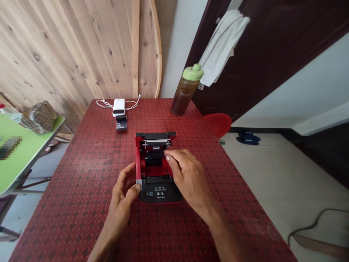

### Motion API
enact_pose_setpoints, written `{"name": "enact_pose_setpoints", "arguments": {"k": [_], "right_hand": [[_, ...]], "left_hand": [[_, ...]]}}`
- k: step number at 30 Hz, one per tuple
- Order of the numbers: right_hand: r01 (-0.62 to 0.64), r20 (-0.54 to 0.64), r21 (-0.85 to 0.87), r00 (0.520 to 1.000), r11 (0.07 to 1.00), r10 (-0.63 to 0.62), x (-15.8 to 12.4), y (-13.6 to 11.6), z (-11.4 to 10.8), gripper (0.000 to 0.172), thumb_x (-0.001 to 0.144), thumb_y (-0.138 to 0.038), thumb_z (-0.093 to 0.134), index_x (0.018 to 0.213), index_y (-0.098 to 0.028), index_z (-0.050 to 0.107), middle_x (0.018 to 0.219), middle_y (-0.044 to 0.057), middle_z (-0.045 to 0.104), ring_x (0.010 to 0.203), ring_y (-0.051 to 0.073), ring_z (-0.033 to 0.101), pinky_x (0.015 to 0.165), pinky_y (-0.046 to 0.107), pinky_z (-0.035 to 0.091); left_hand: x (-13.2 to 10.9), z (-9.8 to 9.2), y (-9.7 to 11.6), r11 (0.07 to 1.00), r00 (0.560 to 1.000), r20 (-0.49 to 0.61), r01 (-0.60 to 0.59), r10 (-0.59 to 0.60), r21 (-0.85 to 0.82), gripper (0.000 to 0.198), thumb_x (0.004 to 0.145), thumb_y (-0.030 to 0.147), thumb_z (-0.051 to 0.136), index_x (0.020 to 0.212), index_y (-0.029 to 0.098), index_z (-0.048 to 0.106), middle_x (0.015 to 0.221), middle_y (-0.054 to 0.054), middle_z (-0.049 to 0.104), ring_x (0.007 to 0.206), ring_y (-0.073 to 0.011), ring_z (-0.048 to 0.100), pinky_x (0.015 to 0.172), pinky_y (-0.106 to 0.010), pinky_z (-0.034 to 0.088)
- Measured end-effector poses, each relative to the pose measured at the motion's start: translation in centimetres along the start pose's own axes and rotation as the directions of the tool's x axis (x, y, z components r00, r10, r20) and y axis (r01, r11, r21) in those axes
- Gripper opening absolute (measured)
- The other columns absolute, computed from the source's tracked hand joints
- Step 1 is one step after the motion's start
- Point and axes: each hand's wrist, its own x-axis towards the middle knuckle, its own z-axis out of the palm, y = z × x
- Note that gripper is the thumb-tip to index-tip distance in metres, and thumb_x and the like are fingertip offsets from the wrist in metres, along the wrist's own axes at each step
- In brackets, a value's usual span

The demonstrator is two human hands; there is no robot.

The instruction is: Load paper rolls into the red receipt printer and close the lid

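A small red and black printer [160,194] with its lid raised lies on the table in front of me. Its front panel carries small buttons and white print. My left hand [124,191] grips the printer's left side, thumb on the grey front corner and fingers along the outer wall. Over the open compartment, my right hand [188,169] pinches with thumb and index finger at the right end of a black roll-like part [155,155]. The fingertips partly cover that end. Whether the part is loose or seated cannot be made out.
A white power bank [119,107] with a white cable lies at the back left, a shiny black strip [121,123] before it. A brown bottle [185,91] with a green lid stands at the table's [81,182] back right corner. A green table [16,160] adjoins left; a red stool [218,123] is right.
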Motion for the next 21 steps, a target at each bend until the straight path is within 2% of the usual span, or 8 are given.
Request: {"name": "enact_pose_setpoints", "arguments": {"k": [3, 6, 8, 10, 11, 13, 16, 21], "right_hand": [[-0.114, 0.021, 0.145, 0.993, 0.983, 0.112, -0.2, -0.2, -0.3, 0.027, 0.118, -0.029, 0.053, 0.119, -0.023, 0.079, 0.105, 0.007, 0.087, 0.099, 0.025, 0.082, 0.088, 0.041, 0.06], [-0.216, 0.122, 0.269, 0.974, 0.939, 0.189, -0.2, -0.4, -1.0, 0.033, 0.12, -0.039, 0.051, 0.115, -0.025, 0.079, 0.094, 0.002, 0.087, 0.092, 0.023, 0.082, 0.088, 0.039, 0.059], [-0.231, 0.204, 0.245, 0.962, 0.941, 0.183, 0.2, -0.6, -1.3, 0.035, 0.12, -0.038, 0.052, 0.104, -0.026, 0.081, 0.088, 0.001, 0.086, 0.089, 0.022, 0.081, 0.088, 0.038, 0.057], [-0.183, 0.298, 0.1, 0.943, 0.978, 0.146, 1.0, -1.2, -1.4, 0.028, 0.116, -0.03, 0.061, 0.099, -0.026, 0.083, 0.092, 0.002, 0.087, 0.093, 0.023, 0.081, 0.091, 0.039, 0.056], [-0.137, 0.372, -0.012, 0.919, 0.991, 0.131, 1.6, -1.6, -1.3, 0.022, 0.114, -0.027, 0.065, 0.102, -0.027, 0.085, 0.099, 0.003, 0.087, 0.098, 0.024, 0.081, 0.094, 0.039, 0.056], [-0.027, 0.543, -0.229, 0.826, 0.973, 0.151, 2.9, -2.7, -0.9, 0.014, 0.109, -0.022, 0.073, 0.113, -0.025, 0.086, 0.115, 0.008, 0.088, 0.112, 0.028, 0.081, 0.099, 0.041, 0.057], [0.076, 0.691, -0.373, 0.688, 0.925, 0.222, 4.7, -4.2, -0.1, 0.017, 0.105, -0.016, 0.078, 0.12, -0.019, 0.085, 0.116, 0.015, 0.088, 0.114, 0.033, 0.083, 0.093, 0.04, 0.06], [0.129, 0.743, -0.381, 0.633, 0.915, 0.22, 6.1, -4.8, 1.1, 0.02, 0.104, -0.006, 0.07, 0.11, -0.014, 0.087, 0.101, 0.019, 0.087, 0.102, 0.034, 0.087, 0.081, 0.037, 0.061]], "left_hand": [[-0.1, 0.1, 0.2, 1.0, 1.0, 0.0, 0.006, -0.006, -0.004, 0.058, 0.101, 0.047, 0.078, 0.154, 0.029, 0.067, 0.164, -0.014, 0.068, 0.147, -0.039, 0.069, 0.116, -0.051, 0.06], [-0.1, 0.2, 0.5, 1.0, 1.0, 0.004, 0.023, -0.023, -0.002, 0.058, 0.101, 0.048, 0.078, 0.155, 0.029, 0.066, 0.166, -0.014, 0.067, 0.148, -0.0388, 0.069, 0.115, -0.051, 0.061], [-0.1, 0.3, 0.7, 0.999, 0.999, 0.008, 0.034, -0.034, 0.003, 0.058, 0.102, 0.047, 0.077, 0.155, 0.028, 0.065, 0.166, -0.015, 0.067, 0.148, -0.0388, 0.069, 0.114, -0.05, 0.062], [-0.1, 0.3, 0.8, 0.999, 0.999, 0.001, 0.033, -0.033, 0.011, 0.057, 0.102, 0.047, 0.077, 0.155, 0.027, 0.066, 0.165, -0.015, 0.067, 0.151, -0.0388, 0.067, 0.116, -0.051, 0.061], [-0.1, 0.3, 0.8, 0.999, 1.0, -0.004, 0.028, -0.028, 0.016, 0.057, 0.102, 0.047, 0.076, 0.154, 0.027, 0.066, 0.166, -0.015, 0.067, 0.153, -0.0386, 0.065, 0.118, -0.05, 0.06], [-0.1, 0.3, 0.8, 1.0, 1.0, -0.008, 0.019, -0.019, 0.023, 0.057, 0.102, 0.046, 0.076, 0.155, 0.027, 0.066, 0.167, -0.014, 0.067, 0.156, -0.0379, 0.062, 0.121, -0.05, 0.058], [-0.1, 0.2, 0.7, 1.0, 1.0, 0.009, 0.013, -0.013, 0.02, 0.057, 0.103, 0.047, 0.076, 0.155, 0.027, 0.066, 0.167, -0.014, 0.067, 0.155, -0.0372, 0.064, 0.122, -0.05, 0.058], [-0.1, 0.2, 0.7, 1.0, 1.0, 0.02, 0.001, -0.001, 0.031, 0.057, 0.103, 0.047, 0.076, 0.155, 0.027, 0.066, 0.166, -0.014, 0.067, 0.15, -0.0374, 0.068, 0.12, -0.051, 0.059]]}}
